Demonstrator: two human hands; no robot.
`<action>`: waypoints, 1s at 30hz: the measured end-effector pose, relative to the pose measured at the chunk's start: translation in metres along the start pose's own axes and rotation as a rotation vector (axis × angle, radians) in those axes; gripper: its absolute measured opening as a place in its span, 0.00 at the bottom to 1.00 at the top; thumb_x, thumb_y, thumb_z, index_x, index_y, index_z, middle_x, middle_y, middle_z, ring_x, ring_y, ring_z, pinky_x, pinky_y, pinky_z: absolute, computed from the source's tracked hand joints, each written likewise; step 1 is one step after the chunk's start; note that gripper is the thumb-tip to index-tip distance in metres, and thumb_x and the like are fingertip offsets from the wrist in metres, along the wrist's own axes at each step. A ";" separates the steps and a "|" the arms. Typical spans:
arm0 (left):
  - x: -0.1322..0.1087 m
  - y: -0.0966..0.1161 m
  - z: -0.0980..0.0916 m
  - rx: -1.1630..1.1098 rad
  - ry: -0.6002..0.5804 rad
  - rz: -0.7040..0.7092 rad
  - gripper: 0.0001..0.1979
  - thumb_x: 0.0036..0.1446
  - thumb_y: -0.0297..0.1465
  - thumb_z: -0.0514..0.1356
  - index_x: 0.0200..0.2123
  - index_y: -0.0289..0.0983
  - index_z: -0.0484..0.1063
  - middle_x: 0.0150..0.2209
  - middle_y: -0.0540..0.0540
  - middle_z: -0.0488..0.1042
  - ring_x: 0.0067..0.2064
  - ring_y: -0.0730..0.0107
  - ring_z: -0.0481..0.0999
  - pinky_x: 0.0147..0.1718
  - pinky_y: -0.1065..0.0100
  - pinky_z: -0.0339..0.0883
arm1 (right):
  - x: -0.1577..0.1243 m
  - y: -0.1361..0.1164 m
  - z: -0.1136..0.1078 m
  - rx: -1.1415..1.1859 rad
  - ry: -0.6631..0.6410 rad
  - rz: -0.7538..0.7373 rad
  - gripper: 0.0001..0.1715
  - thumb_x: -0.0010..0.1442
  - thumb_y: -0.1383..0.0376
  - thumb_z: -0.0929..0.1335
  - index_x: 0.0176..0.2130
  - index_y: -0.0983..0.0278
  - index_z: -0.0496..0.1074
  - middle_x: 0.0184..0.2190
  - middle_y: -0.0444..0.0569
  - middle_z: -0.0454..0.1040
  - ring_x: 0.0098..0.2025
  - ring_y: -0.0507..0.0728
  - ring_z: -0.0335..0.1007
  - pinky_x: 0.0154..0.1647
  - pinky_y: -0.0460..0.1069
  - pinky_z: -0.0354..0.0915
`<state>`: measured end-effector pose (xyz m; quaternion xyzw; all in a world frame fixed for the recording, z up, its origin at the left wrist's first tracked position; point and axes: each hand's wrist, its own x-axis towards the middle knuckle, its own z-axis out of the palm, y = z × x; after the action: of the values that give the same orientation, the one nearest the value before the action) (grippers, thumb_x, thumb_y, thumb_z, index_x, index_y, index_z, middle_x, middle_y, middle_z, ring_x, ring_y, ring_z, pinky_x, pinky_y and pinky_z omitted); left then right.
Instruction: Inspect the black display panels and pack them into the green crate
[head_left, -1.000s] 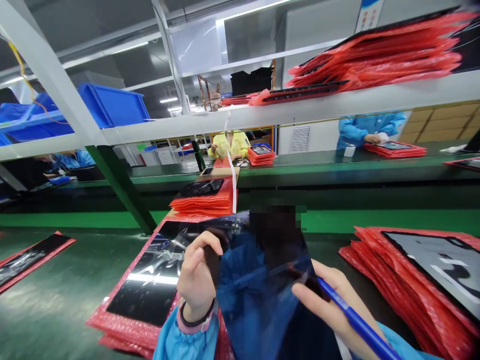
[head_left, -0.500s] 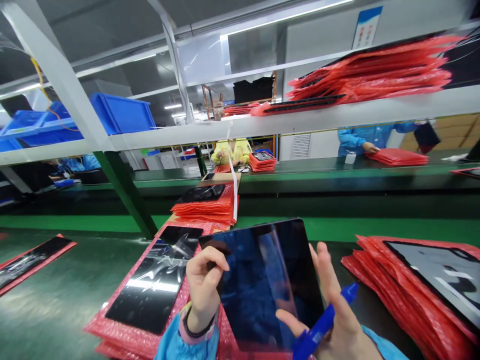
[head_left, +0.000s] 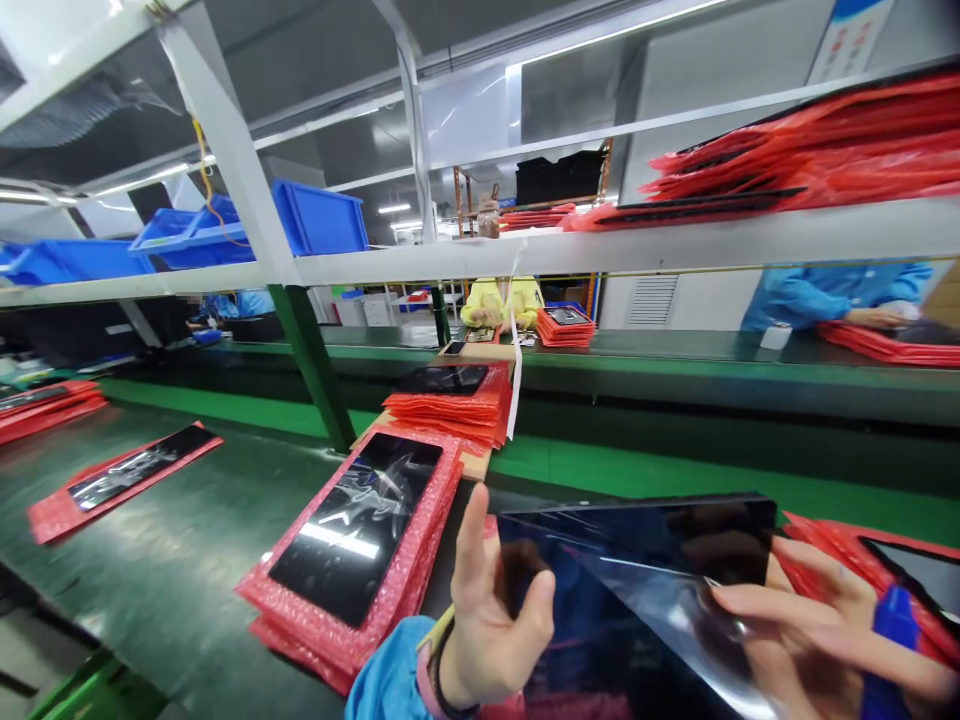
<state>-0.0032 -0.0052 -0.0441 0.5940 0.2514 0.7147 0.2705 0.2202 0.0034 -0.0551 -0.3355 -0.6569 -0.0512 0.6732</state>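
Note:
My left hand [head_left: 491, 610] grips the left edge of a black glossy tablet panel [head_left: 645, 560], thumb on its face and forefinger stretched up. My right hand [head_left: 810, 630] is on the panel's right side, fingers spread and blurred, with a blue pen [head_left: 889, 640] held against the palm. A clear film [head_left: 675, 620] lies partly lifted across the screen under my right fingers. The panel is tilted nearly flat above the green belt [head_left: 187, 560].
A stack of red bubble bags [head_left: 352, 600] with a black panel on top lies left of my hands; another stack [head_left: 457, 400] behind it. More red bags sit at the right [head_left: 885, 545], on the left belt [head_left: 120, 480] and on the shelf [head_left: 810, 170]. Workers in blue and yellow sit across the line.
The panel has tipped from upright to nearly flat and shifted right. My right hand slid over its face with the film lifting. My view swung left.

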 end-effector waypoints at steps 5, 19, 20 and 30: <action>-0.012 0.016 0.014 -0.066 -0.067 -0.343 0.45 0.58 0.30 0.59 0.67 0.46 0.29 0.31 0.47 0.76 0.29 0.67 0.74 0.32 0.66 0.71 | 0.022 -0.009 0.017 0.283 0.183 0.307 0.18 0.44 0.74 0.73 0.31 0.55 0.67 0.20 0.39 0.77 0.28 0.58 0.73 0.57 0.66 0.58; 0.006 0.018 0.013 -0.341 -0.279 -0.382 0.26 0.60 0.33 0.56 0.61 0.47 0.56 0.47 0.43 0.72 0.41 0.63 0.75 0.43 0.61 0.68 | 0.027 0.001 0.036 0.545 0.178 0.719 0.17 0.41 0.66 0.77 0.31 0.57 0.69 0.21 0.39 0.74 0.32 0.55 0.70 0.64 0.63 0.48; 0.010 0.018 0.012 -0.429 -0.271 -0.379 0.26 0.60 0.35 0.57 0.61 0.46 0.55 0.48 0.42 0.72 0.44 0.61 0.74 0.45 0.60 0.67 | 0.027 0.000 0.036 0.541 0.165 0.779 0.18 0.40 0.65 0.77 0.30 0.57 0.68 0.21 0.39 0.73 0.34 0.55 0.70 0.65 0.63 0.47; 0.042 0.013 0.017 -0.613 0.079 -0.640 0.21 0.55 0.32 0.55 0.54 0.40 0.63 0.40 0.45 0.75 0.47 0.60 0.74 0.49 0.60 0.64 | 0.028 0.003 0.024 0.626 0.168 1.070 0.20 0.41 0.64 0.74 0.22 0.59 0.58 0.22 0.41 0.57 0.52 0.62 0.66 0.67 0.61 0.45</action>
<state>0.0059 0.0144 -0.0027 0.3509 0.2093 0.6588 0.6317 0.2048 0.0291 -0.0331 -0.3997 -0.3265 0.4617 0.7214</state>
